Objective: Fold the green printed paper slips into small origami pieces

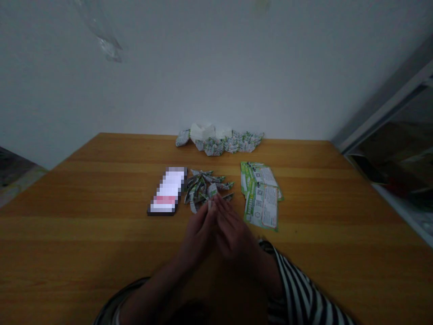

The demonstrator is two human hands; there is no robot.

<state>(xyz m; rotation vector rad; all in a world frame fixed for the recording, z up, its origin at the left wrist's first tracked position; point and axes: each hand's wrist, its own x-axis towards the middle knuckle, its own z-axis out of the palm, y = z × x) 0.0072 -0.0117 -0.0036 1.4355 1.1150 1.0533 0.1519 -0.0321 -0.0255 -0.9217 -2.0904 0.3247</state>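
Note:
My left hand (200, 225) and my right hand (233, 228) meet at the fingertips over the middle of the table. Both are closed, fingers pinched around a small folded paper piece (212, 189) whose pale, printed end shows just above the fingertips. My fingers hide the rest of it. Right behind them lies a loose cluster of folded strips (198, 185) of green, grey and white printed paper, spread out like spikes. To the right, flat green-and-white printed leaflets (262, 205) overlap one another.
A phone (167, 192) with a lit, blurred screen lies left of the folded strips. Along the wall at the table's back edge stands a row of crumpled or folded paper shapes (214, 146). Clear plastic (110, 48) hangs on the wall. Open shelving (399, 149) borders the wooden table (84, 180) on the right.

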